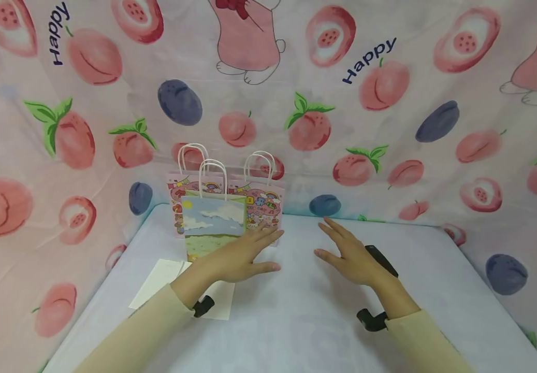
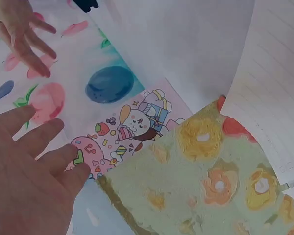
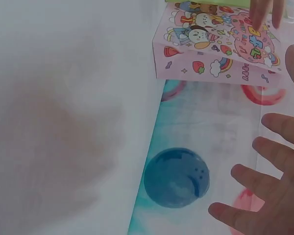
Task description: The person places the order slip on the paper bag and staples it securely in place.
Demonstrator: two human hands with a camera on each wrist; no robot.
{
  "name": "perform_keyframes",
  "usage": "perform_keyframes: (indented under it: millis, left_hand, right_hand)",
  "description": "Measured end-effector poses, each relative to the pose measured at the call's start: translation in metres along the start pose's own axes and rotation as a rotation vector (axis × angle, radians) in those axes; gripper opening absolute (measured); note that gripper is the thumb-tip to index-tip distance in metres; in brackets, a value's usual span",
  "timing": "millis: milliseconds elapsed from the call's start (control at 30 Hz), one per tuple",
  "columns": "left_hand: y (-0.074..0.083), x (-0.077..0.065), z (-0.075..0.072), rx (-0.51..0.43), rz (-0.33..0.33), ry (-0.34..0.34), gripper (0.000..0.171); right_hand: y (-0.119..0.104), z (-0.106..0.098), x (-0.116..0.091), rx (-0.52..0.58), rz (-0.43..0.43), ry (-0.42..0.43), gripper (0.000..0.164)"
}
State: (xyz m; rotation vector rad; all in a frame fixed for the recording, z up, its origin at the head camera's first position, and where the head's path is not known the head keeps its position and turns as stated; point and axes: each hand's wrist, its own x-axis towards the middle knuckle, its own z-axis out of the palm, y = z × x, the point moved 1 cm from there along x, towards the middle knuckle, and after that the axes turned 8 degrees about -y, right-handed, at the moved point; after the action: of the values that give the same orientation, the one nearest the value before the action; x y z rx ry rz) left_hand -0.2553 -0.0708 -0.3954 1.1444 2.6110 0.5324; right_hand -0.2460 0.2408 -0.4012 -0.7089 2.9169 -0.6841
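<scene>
My left hand [image 1: 242, 255] hovers over the table with fingers straight and thumb spread, holding nothing. In the head view it overlaps the lower right of a paper gift bag with a sky and meadow picture [image 1: 214, 217]. My right hand [image 1: 349, 255] is held out to the right, fingers extended and apart, with bare table below it. Behind the meadow bag stand two pink cartoon gift bags, one at the left [image 1: 176, 207] and one at the right [image 1: 268, 204], all with white handles. Pale paper sheets [image 1: 158, 280] lie beneath and left of my left forearm, partly hidden by it.
A white-covered table [image 1: 296, 321] stretches across the front. The fruit-patterned cloth [image 1: 268, 98] rises behind it and along both sides. Black camera mounts sit on both wrists, the right one [image 1: 372, 320] by the sleeve cuff.
</scene>
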Motion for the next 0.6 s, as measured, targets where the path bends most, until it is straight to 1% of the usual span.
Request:
perform_keyframes:
  millis: [133, 300, 400, 533, 600]
  left_hand:
    - [-0.001, -0.007, 0.002, -0.018, 0.002, 0.002, 0.08]
    - [-0.003, -0.016, 0.004, -0.042, -0.02, 0.021, 0.076]
    - [-0.004, -0.024, 0.004, -0.081, -0.027, 0.05, 0.072]
    - [-0.006, -0.037, 0.003, -0.141, -0.034, 0.114, 0.067]
    - [-0.011, -0.046, 0.003, -0.163, -0.043, 0.153, 0.063]
  right_hand:
    - [-0.002, 0.004, 0.001, 0.049, 0.011, -0.009, 0.078]
    - [-0.003, 0.012, 0.002, 0.117, 0.003, -0.003, 0.077]
    - [-0.005, 0.017, 0.003, 0.17, -0.009, 0.005, 0.077]
    - [-0.012, 0.027, 0.006, 0.231, -0.01, -0.009, 0.077]
    - [-0.016, 0.032, 0.009, 0.255, -0.003, -0.023, 0.077]
